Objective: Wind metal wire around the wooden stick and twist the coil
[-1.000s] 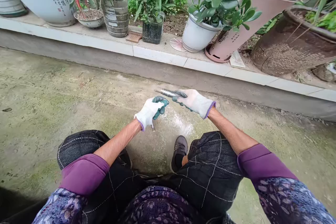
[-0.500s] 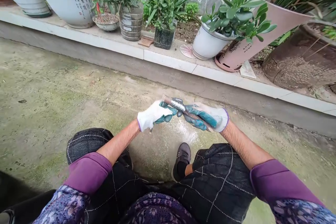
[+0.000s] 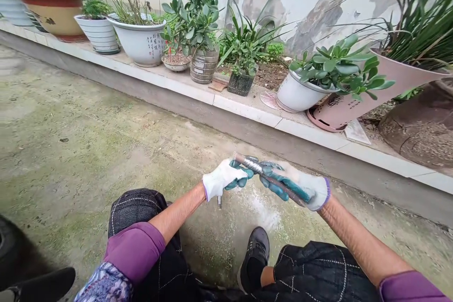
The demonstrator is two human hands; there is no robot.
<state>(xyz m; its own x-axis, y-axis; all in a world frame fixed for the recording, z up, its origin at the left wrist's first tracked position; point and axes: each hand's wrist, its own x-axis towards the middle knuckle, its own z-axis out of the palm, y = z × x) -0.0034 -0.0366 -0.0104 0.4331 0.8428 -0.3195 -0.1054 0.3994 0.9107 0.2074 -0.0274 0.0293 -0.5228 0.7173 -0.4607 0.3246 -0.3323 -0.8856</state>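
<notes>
Left hand [image 3: 222, 180]: white knit glove, green-coated fingers [image 3: 239, 181] curled closed around a thin metal shaft [image 3: 219, 203], its end jutting below the fist. Right hand [image 3: 296, 185]: matching glove, fingers wrapped around a long rod [image 3: 252, 165] with a ridged silver section, its tip just beside the left hand. Both are held above a white powder patch [image 3: 264, 212] on the concrete ground [image 3: 88, 151].

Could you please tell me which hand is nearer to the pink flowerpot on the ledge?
Right. The right hand is in front of the pink flowerpot, across the ledge; the left hand is farther away, beyond the right.
</notes>
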